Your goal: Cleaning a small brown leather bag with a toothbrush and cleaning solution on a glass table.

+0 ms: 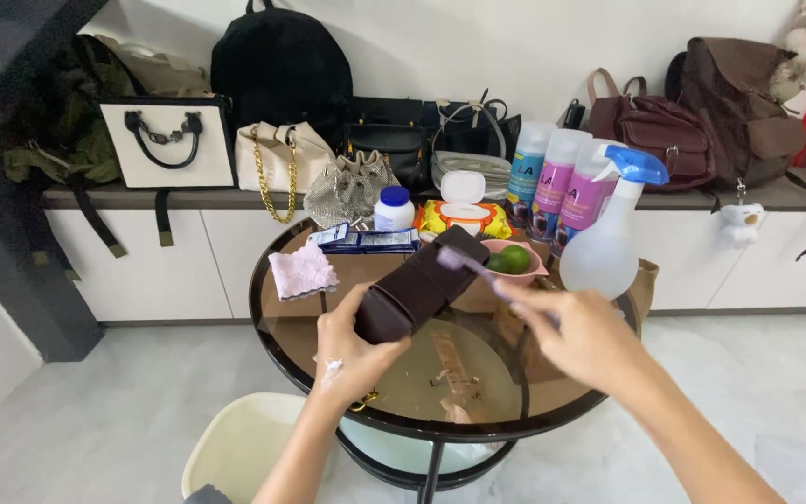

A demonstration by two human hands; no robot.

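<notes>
The left hand (pixel 354 347) grasps a dark brown purse (pixel 419 285) from below and holds it tilted above the round glass worktop (pixel 277 322), near its middle. The right hand (pixel 582 334) is closed around a thin tool (pixel 466 263) with a pale purple head, probably a small brush; it is blurred, so I cannot tell its kind for sure. The head of the tool touches the far end of the purse. A white smear, maybe cream or foam, lies on the left wrist.

I judge that the step in hand is the brushing of the purse's surface. The next move calls for a steady left grip while the right hand draws the tool along the flap with light pressure.

A pink cloth (pixel 301 271) lies to the left on the worktop, a spray bottle (pixel 608 238) stands to the right, and a pink bowl (pixel 515 261) with limes sits just behind the purse.
</notes>
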